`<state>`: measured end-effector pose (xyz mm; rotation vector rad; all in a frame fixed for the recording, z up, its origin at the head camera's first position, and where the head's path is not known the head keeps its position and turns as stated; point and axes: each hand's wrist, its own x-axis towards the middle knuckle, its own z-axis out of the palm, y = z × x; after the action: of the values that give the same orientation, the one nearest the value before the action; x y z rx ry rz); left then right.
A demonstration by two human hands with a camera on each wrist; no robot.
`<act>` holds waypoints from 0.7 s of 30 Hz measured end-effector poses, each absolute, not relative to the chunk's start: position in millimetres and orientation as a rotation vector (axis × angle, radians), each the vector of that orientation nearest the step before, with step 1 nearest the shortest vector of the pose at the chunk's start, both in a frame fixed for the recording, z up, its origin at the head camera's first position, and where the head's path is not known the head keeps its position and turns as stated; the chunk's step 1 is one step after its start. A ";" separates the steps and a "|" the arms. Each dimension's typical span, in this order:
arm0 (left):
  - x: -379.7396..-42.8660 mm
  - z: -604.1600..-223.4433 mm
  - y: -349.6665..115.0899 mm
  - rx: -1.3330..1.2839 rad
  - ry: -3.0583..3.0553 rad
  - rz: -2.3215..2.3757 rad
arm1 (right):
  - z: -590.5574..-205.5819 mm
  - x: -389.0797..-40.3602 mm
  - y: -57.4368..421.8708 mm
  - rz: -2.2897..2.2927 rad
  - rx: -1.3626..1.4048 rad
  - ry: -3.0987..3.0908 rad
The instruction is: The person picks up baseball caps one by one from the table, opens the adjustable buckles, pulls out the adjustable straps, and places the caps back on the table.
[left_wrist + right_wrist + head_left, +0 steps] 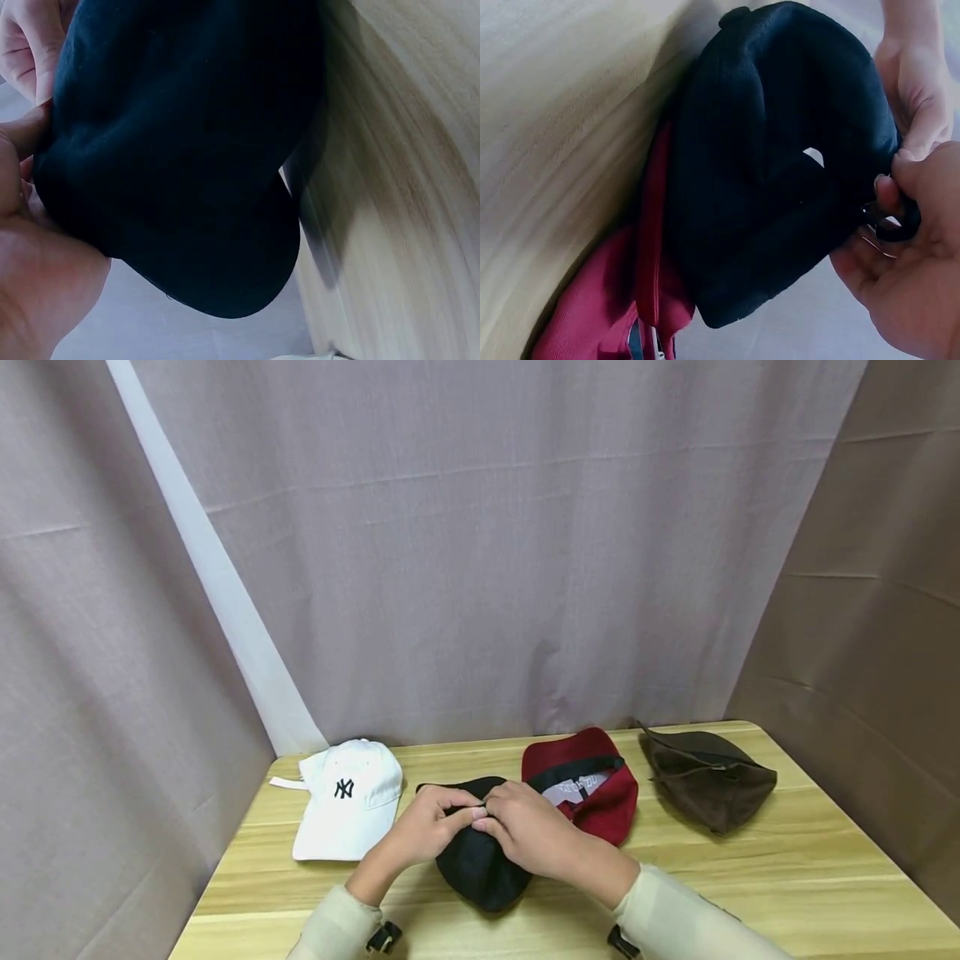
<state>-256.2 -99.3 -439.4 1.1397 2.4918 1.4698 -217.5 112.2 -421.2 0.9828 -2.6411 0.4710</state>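
Low over the near middle of the table, a black cap (483, 872) hangs crown downward between both hands. My left hand (429, 823) pinches its upper edge from the left. From the right, my right hand (536, 831) grips the same edge, the fingertips of both hands meeting there. In the right wrist view a dark strap (909, 229) loops by the right fingers, close to a small metal buckle (869, 212). The left wrist view is mostly filled by the cap's dark fabric (180, 157), its rounded brim (240, 277) jutting out below.
Just behind the right hand lies a red cap (551, 753), its inside partly showing. A white cap (348, 818) with a dark logo sits at the left, a dark brown hat (712, 793) at the right. Grey curtains (480, 568) hang behind the wooden table (757, 893).
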 end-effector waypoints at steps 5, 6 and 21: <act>-257.3 -439.9 -101.7 1.150 2.461 1.508 | -422.7 -218.1 112.7 0.579 0.997 -2.609; -257.6 -439.9 -102.3 1.153 2.455 1.514 | -422.5 -218.4 112.9 0.616 1.001 -2.607; -260.1 -436.1 -105.5 1.172 2.369 1.573 | -415.2 -227.6 126.4 1.321 1.116 -2.678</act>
<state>-260.1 -105.5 -436.1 1.1722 2.3685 1.5727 -227.6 126.4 -415.2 1.1165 -2.6781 1.3213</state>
